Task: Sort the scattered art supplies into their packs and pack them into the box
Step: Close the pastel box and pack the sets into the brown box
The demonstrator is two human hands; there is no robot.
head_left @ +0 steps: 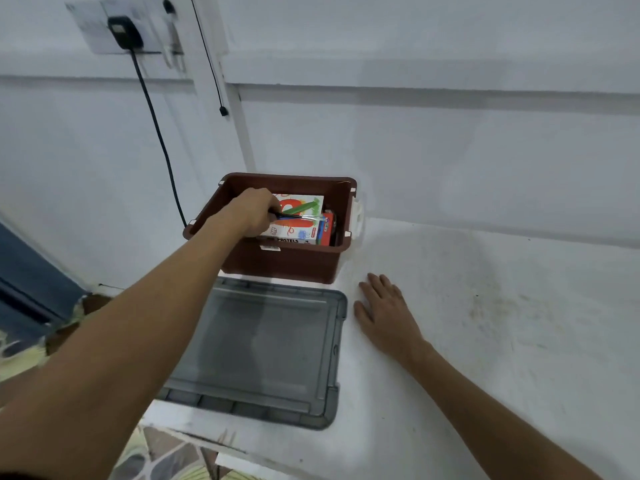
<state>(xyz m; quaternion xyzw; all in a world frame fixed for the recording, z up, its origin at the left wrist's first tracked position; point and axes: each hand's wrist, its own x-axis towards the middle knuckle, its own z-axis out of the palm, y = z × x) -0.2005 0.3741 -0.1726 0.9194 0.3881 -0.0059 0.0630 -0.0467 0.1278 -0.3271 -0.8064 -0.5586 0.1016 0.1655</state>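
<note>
A brown plastic box [277,263] stands on the white table near the wall. Inside it lies a white pastels pack [298,233] with a smaller red pack [326,230] at its right. My left hand [252,211] reaches into the box and grips a clear sleeve of pens [298,214], green and blue ones showing, held just over the pastels pack. My right hand [384,311] rests flat on the table, fingers straight, to the right of the lid and in front of the box.
A grey translucent lid [263,351] lies flat on the white table [485,306] in front of the box. A black cable [156,133] hangs down the wall from a socket at the upper left. The table's front edge runs along the lower left.
</note>
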